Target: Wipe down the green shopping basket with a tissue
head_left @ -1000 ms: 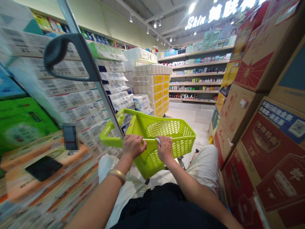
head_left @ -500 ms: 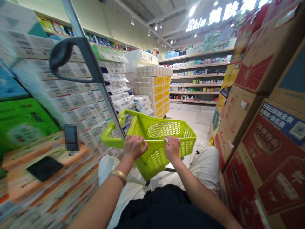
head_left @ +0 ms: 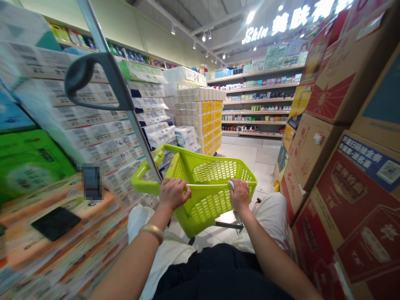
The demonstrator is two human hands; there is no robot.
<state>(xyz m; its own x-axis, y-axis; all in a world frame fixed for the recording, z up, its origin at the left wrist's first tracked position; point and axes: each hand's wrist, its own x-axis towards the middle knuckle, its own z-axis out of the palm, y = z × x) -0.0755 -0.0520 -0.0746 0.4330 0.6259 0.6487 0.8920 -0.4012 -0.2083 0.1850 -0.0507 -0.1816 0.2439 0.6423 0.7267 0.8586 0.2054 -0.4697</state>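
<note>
A lime-green shopping cart basket (head_left: 203, 208) with perforated sides stands just ahead of my knees. Its near rim is wrapped by the closed fingers of my left hand (head_left: 173, 194), close to the handle end. Farther right on that rim lies my right hand (head_left: 240, 195), fingers curled over the edge. A bit of white cloth or tissue (head_left: 231, 184) pokes out by its thumb side, pressed against the rim; most of it is hidden under the hand. A gold bangle (head_left: 151, 233) circles my left wrist.
A metal pole with a grey handle (head_left: 120, 89) slants down on the left. Tissue packs (head_left: 118, 146) are stacked behind it, and a black flat object (head_left: 56, 223) lies on orange packs. Cardboard cartons (head_left: 353, 187) rise on the right. Stocked shelves (head_left: 256, 100) stand at the back.
My right hand has slid right along the cart's near rim with the white cloth or tissue. My left hand stays on the rim in the same place.
</note>
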